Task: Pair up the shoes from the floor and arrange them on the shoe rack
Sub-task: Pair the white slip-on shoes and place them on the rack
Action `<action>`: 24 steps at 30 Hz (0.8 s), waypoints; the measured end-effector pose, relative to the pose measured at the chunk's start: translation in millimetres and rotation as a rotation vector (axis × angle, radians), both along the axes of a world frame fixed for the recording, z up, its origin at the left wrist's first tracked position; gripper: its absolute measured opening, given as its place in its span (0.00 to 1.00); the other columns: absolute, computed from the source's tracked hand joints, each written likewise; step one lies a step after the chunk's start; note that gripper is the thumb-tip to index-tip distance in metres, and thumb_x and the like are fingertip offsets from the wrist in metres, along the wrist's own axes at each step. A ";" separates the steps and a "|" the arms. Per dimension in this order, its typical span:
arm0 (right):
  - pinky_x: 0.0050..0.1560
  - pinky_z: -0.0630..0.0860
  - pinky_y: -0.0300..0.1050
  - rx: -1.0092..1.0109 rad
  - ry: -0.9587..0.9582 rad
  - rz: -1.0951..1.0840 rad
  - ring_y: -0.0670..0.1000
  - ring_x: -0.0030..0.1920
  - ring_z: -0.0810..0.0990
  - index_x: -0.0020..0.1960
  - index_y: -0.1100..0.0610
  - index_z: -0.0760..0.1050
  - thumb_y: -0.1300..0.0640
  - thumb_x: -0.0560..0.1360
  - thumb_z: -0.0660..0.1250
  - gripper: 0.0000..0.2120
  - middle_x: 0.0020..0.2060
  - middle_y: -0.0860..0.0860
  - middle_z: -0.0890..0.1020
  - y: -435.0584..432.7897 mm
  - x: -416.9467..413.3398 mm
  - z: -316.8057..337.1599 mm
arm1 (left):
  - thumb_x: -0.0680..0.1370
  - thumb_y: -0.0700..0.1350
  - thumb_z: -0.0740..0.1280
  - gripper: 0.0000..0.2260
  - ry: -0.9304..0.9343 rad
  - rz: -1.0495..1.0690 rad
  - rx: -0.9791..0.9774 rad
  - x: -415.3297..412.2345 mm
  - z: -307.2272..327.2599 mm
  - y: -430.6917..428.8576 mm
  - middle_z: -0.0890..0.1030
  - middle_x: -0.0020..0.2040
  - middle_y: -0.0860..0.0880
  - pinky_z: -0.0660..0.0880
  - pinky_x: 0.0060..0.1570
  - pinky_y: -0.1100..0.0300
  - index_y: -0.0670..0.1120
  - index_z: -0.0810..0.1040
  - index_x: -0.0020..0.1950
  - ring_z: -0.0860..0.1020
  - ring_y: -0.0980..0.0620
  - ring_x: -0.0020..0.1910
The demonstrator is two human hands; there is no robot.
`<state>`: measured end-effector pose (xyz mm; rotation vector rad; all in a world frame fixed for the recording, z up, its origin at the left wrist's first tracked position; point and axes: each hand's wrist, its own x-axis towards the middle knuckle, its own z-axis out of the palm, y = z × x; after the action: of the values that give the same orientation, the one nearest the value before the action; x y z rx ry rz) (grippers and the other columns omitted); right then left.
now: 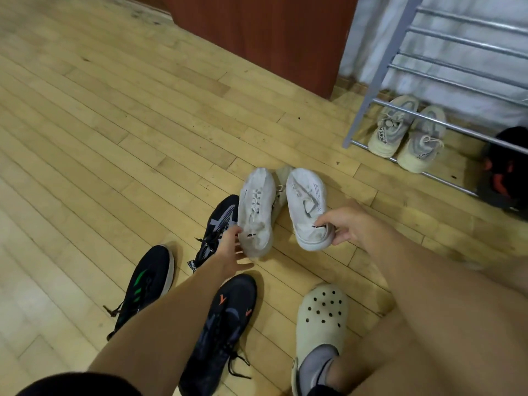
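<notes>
Both hands grip a white sneaker pair by the heels, left hand (233, 250) fingers clamped on one white sneaker (255, 212), right hand (350, 224) on the other (307, 207), side by side, near shoe rack (371, 90), probably for shelving together.

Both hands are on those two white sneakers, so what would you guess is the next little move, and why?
Probably carry both across to the shoe rack and set them beside the grey pair on its bottom rung. The left hand grips the heel of one white sneaker, the right hand the heel of the other white sneaker, so the pair looks matched, and the rung has free space.
</notes>
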<state>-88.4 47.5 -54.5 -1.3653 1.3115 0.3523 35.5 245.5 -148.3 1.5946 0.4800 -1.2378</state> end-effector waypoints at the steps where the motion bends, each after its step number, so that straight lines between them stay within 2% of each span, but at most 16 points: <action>1: 0.47 0.80 0.54 0.006 -0.001 -0.001 0.61 0.53 0.81 0.60 0.68 0.75 0.67 0.70 0.72 0.19 0.52 0.62 0.79 2.1 1.1 2.4 | 0.73 0.55 0.64 0.19 0.012 -0.011 0.009 1.1 0.5 -0.5 0.80 0.53 0.43 0.75 0.53 0.45 0.44 0.75 0.57 0.78 0.43 0.52; 3: 0.51 0.80 0.55 0.016 -0.010 0.002 0.61 0.57 0.80 0.63 0.68 0.73 0.67 0.71 0.72 0.21 0.57 0.62 0.79 5.9 2.8 8.0 | 0.71 0.54 0.71 0.19 -0.070 -0.067 0.117 0.9 5.4 -5.0 0.81 0.51 0.43 0.78 0.50 0.48 0.43 0.77 0.54 0.80 0.43 0.52; 5: 0.55 0.78 0.55 0.012 -0.026 0.002 0.61 0.61 0.78 0.65 0.68 0.71 0.67 0.73 0.70 0.21 0.61 0.63 0.78 8.0 4.9 12.8 | 0.69 0.46 0.76 0.15 -0.194 -0.071 0.218 1.8 10.0 -12.7 0.82 0.50 0.40 0.81 0.45 0.49 0.40 0.77 0.47 0.82 0.42 0.49; 7: 0.58 0.76 0.55 0.004 -0.052 0.006 0.61 0.63 0.76 0.67 0.67 0.69 0.66 0.75 0.68 0.22 0.63 0.63 0.76 7.7 7.6 20.2 | 0.68 0.41 0.77 0.14 -0.203 -0.039 0.177 2.8 22.6 -20.8 0.82 0.48 0.38 0.82 0.44 0.46 0.38 0.75 0.46 0.84 0.41 0.47; 10: 0.58 0.75 0.54 -0.007 -0.077 0.013 0.59 0.59 0.76 0.69 0.67 0.68 0.65 0.76 0.67 0.23 0.62 0.62 0.75 4.0 14.6 35.0 | 0.69 0.37 0.75 0.14 -0.189 -0.013 0.062 5.9 48.5 -27.4 0.81 0.43 0.38 0.82 0.43 0.44 0.34 0.76 0.50 0.83 0.41 0.42; 12: 0.57 0.76 0.53 -0.022 -0.096 -0.003 0.59 0.62 0.75 0.70 0.67 0.67 0.65 0.76 0.67 0.24 0.65 0.62 0.73 0.9 17.5 48.5 | 0.70 0.36 0.75 0.11 -0.221 -0.032 0.013 7.4 68.0 -29.7 0.80 0.39 0.39 0.82 0.39 0.45 0.34 0.76 0.46 0.82 0.43 0.37; 13: 0.53 0.78 0.52 -0.035 -0.104 -0.012 0.59 0.63 0.75 0.70 0.67 0.67 0.65 0.75 0.68 0.24 0.64 0.62 0.74 -1.8 18.1 57.1 | 0.70 0.36 0.74 0.09 -0.246 -0.050 -0.007 8.1 79.1 -31.5 0.79 0.38 0.40 0.82 0.39 0.46 0.34 0.75 0.43 0.81 0.43 0.37; 15: 0.43 0.81 0.51 -0.074 -0.110 -0.013 0.59 0.56 0.77 0.67 0.68 0.70 0.65 0.74 0.69 0.23 0.53 0.61 0.77 -12.5 15.2 73.5 | 0.70 0.36 0.74 0.09 -0.290 -0.088 -0.061 10.6 102.0 -37.4 0.80 0.35 0.39 0.82 0.42 0.44 0.33 0.75 0.41 0.80 0.41 0.37; 17: 0.45 0.81 0.55 -0.139 -0.123 -0.032 0.58 0.49 0.79 0.62 0.69 0.73 0.66 0.72 0.71 0.20 0.44 0.60 0.77 -28.1 3.5 91.3 | 0.71 0.36 0.74 0.09 -0.311 -0.132 -0.121 12.4 123.1 -47.0 0.82 0.32 0.40 0.83 0.38 0.48 0.33 0.76 0.41 0.80 0.41 0.35; 19: 0.44 0.82 0.55 -0.208 -0.099 -0.040 0.58 0.43 0.80 0.61 0.69 0.74 0.66 0.70 0.73 0.20 0.45 0.62 0.79 -44.6 -12.5 107.8 | 0.71 0.37 0.74 0.10 -0.337 -0.197 -0.166 12.3 138.8 -60.9 0.82 0.37 0.38 0.82 0.31 0.53 0.32 0.76 0.45 0.80 0.42 0.34; 21: 0.41 0.81 0.54 -0.251 -0.084 -0.069 0.59 0.42 0.81 0.60 0.67 0.74 0.65 0.70 0.73 0.20 0.49 0.63 0.80 -60.8 -33.4 120.4 | 0.71 0.37 0.74 0.11 -0.371 -0.273 -0.199 8.3 149.5 -78.6 0.82 0.44 0.35 0.82 0.37 0.51 0.31 0.77 0.47 0.81 0.41 0.37; 23: 0.37 0.81 0.54 -0.273 -0.091 -0.127 0.59 0.42 0.81 0.61 0.66 0.73 0.65 0.70 0.73 0.21 0.51 0.63 0.79 -77.5 -54.9 128.7 | 0.70 0.36 0.75 0.13 -0.401 -0.318 -0.209 0.3 156.3 -100.4 0.82 0.46 0.34 0.81 0.44 0.46 0.29 0.78 0.49 0.81 0.40 0.40; 24: 0.35 0.80 0.54 -0.270 -0.107 -0.160 0.58 0.41 0.80 0.62 0.66 0.73 0.66 0.70 0.72 0.21 0.50 0.62 0.78 -86.1 -64.0 129.4 | 0.69 0.36 0.75 0.14 -0.417 -0.330 -0.214 -3.7 158.5 -111.7 0.82 0.46 0.34 0.81 0.42 0.47 0.28 0.78 0.49 0.81 0.40 0.40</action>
<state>-152.4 -38.6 75.0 -1.4678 1.4047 -0.0082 31.8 133.9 10.3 1.7282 -0.1810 -1.1066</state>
